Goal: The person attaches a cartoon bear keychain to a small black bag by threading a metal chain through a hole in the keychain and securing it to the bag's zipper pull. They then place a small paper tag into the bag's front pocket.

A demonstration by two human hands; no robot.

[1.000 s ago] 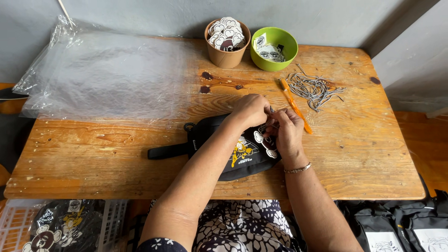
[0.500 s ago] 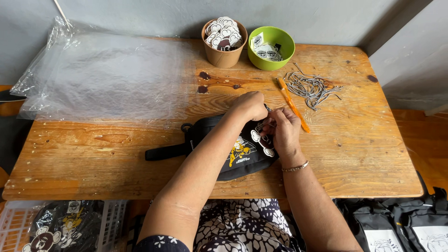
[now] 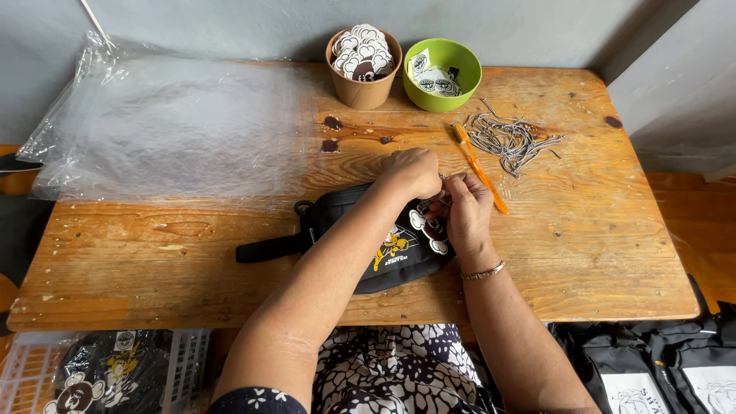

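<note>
Black pouch (image 3: 360,245) flat on wooden table (image 3: 598,253); my left hand (image 3: 414,172) and right hand (image 3: 468,211) pinch small fitting at its top edge.

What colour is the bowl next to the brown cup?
Bright green bowl, beside the brown cup, seen in the head view.

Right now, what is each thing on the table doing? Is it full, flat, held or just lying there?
Black pouch: lying flat on the table, both hands at its top edge.
Left hand: closed on something small at the pouch; too hidden to name.
Right hand: pinching at the same spot.
Brown cup: upright, full of tags.
Green bowl: upright, partly filled.
Cords: loose pile.
Orange tool: lying untouched.
Plastic bags: spread flat.
</note>
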